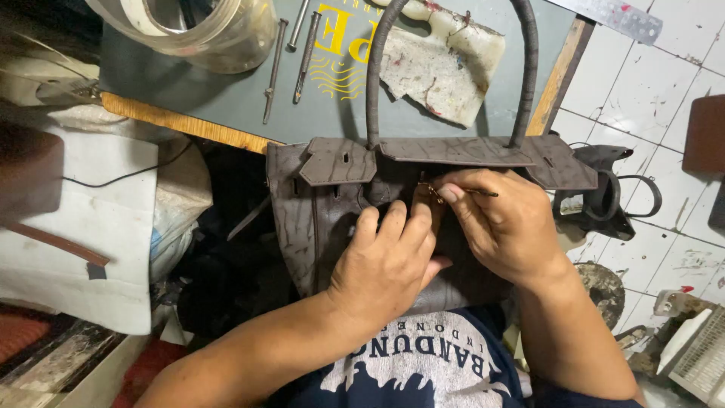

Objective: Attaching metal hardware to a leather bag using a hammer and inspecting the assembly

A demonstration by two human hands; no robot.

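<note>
We hold the dark grey leather handbag [325, 219] upright on our lap, at the centre of the view. Our left hand [381, 268] lies flat on its front panel, fingers spread and closed on nothing. Our right hand [502, 223], at three o'clock of the left, is pinched on a thin needle-like tool [472, 192] just under the flap [453, 151]. We judge we are fitting or stitching the small metal clasp [432, 193]; the next move calls for a steady, precise push while the panel stays braced.

I see left hand [385, 264] pressing brown handbag [317, 219] front | right hand [502, 223] pinching thin needle [479, 193] | grey tabletop [226, 91] behind
</note>
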